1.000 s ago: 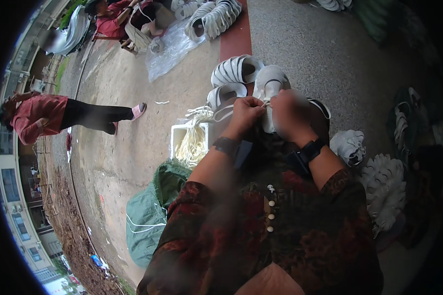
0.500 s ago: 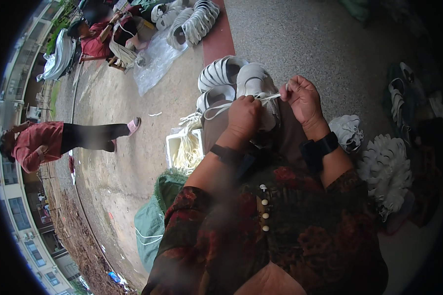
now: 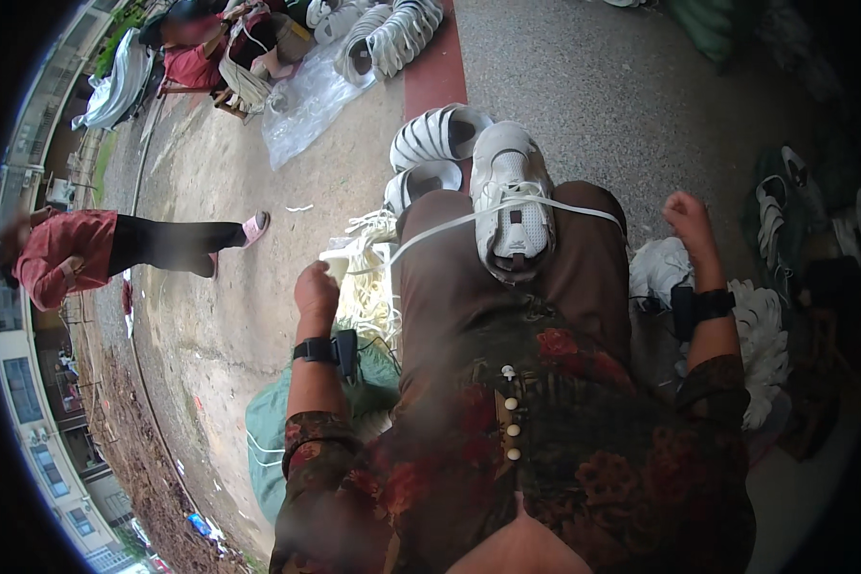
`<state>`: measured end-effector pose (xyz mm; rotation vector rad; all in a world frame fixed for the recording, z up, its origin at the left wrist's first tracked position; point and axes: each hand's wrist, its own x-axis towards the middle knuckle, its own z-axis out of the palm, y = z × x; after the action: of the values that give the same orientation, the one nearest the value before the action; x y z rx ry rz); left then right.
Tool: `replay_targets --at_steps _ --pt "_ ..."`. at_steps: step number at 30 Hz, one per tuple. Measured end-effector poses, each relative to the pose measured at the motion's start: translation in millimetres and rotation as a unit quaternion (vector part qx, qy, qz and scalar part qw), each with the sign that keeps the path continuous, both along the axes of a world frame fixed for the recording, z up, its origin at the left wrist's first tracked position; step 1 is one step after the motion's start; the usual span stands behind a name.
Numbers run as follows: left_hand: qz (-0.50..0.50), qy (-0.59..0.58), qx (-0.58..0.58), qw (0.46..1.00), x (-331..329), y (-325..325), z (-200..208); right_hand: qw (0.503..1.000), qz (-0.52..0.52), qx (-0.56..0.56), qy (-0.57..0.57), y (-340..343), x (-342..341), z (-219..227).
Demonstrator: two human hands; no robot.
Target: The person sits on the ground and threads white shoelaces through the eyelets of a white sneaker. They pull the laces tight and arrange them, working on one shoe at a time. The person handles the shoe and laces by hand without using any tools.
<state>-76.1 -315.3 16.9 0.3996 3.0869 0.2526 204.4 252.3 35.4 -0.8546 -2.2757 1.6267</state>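
Head view: the white shoe rests toe-up on your brown trousers, just above the centre of the frame. Its white lace is in place across the middle, with lengths trailing to both sides; the lower tongue shows no crossing and no bow, so lacing looks only partly done. Your left hand, at centre left, and right hand, at centre right, have curled fingers; whether either grips lace, you cannot tell.
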Motion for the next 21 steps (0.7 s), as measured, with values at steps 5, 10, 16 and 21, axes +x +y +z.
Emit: replay_targets --at_steps 5,10,16,21 --pt "-0.13 -0.101 0.331 0.929 6.2 149.5 4.3 0.992 0.069 -0.098 0.028 -104.9 -99.6 11.0" --pt "-0.163 -0.195 0.4 0.881 23.0 227.7 30.7 0.997 0.029 -0.064 0.029 -149.8 -138.3 -3.2" --pt "-0.113 -0.345 0.481 0.798 30.0 243.0 36.7 0.993 -0.008 0.089 0.082 -154.8 -149.1 -22.5" --pt "-0.117 -0.367 0.558 0.735 33.4 242.9 32.7 0.981 -0.078 -0.155 0.081 -163.9 -149.0 -15.7"
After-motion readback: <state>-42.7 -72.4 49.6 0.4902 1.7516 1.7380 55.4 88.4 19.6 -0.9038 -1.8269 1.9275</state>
